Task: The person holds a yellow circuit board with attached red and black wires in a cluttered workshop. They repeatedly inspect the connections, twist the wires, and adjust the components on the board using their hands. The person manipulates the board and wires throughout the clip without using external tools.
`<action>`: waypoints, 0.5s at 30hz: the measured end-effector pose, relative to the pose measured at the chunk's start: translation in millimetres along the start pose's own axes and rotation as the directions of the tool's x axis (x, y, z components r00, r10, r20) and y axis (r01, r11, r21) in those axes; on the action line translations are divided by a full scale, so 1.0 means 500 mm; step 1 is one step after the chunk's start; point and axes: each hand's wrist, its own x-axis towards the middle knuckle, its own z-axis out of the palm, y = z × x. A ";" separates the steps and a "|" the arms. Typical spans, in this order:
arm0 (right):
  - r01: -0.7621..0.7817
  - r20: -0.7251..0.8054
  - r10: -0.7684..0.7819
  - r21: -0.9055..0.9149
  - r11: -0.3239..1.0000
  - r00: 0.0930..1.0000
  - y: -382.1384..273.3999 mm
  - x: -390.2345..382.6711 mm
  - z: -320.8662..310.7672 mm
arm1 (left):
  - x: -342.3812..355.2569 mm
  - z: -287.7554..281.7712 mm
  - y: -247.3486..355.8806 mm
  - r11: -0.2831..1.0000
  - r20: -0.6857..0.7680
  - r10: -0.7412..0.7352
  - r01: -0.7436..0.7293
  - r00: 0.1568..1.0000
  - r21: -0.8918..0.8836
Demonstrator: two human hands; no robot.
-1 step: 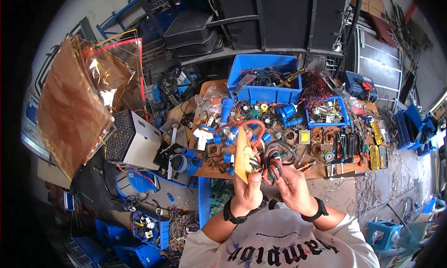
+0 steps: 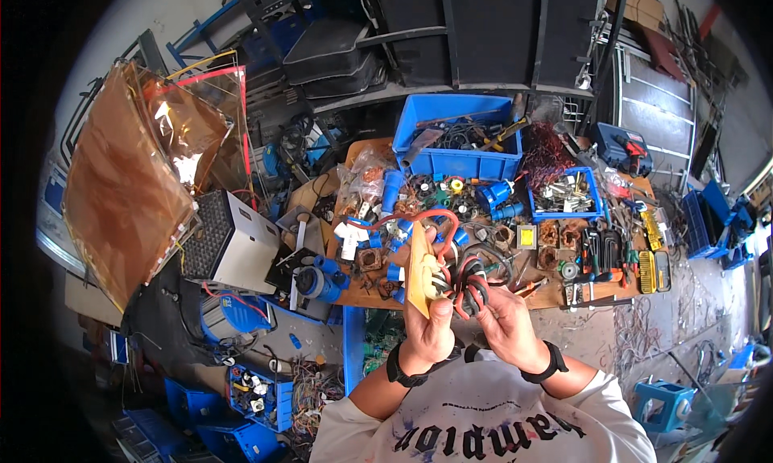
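In front of my chest, above the workbench's near edge, my left hand (image 2: pixel 429 334) grips a yellow flat-sided piece (image 2: pixel 416 270) seen almost edge-on, with its thumb on the near end. Pale parts and wires show on its right side; what it is exactly I cannot make out. Close beside it my right hand (image 2: pixel 509 322) is closed on a looped bundle of red and black cables (image 2: pixel 469 284). One red cable (image 2: pixel 445 213) arches up from the yellow piece and runs left over the bench. Some fingertips are hidden behind the held things.
The wooden bench (image 2: pixel 377 296) carries blue industrial plugs (image 2: pixel 493 194), rusty square parts and hand tools (image 2: pixel 604 254). Two blue bins, one large (image 2: pixel 459 163) and one small (image 2: pixel 568 213), stand toward the back. A white-and-black case (image 2: pixel 245 245) and tilted brown sheets (image 2: pixel 129 189) are at left.
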 end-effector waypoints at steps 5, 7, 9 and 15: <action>0.092 -0.049 -0.088 0.092 0.991 0.995 0.003 0.005 0.010 | 0.001 -0.011 0.002 0.999 -0.007 -0.030 0.030 1.000 -0.010; 0.062 -0.030 -0.058 0.145 0.988 0.998 0.009 0.003 0.012 | 0.000 -0.011 0.003 0.999 -0.013 -0.039 0.038 0.999 -0.032; -0.003 -0.027 0.009 0.216 0.976 1.000 0.010 -0.004 0.016 | -0.007 -0.005 0.000 0.997 -0.051 -0.047 0.043 0.998 -0.068; -0.037 -0.047 0.050 0.237 0.971 0.998 0.021 -0.022 0.022 | -0.016 -0.001 -0.004 0.987 -0.042 -0.079 0.072 0.996 -0.145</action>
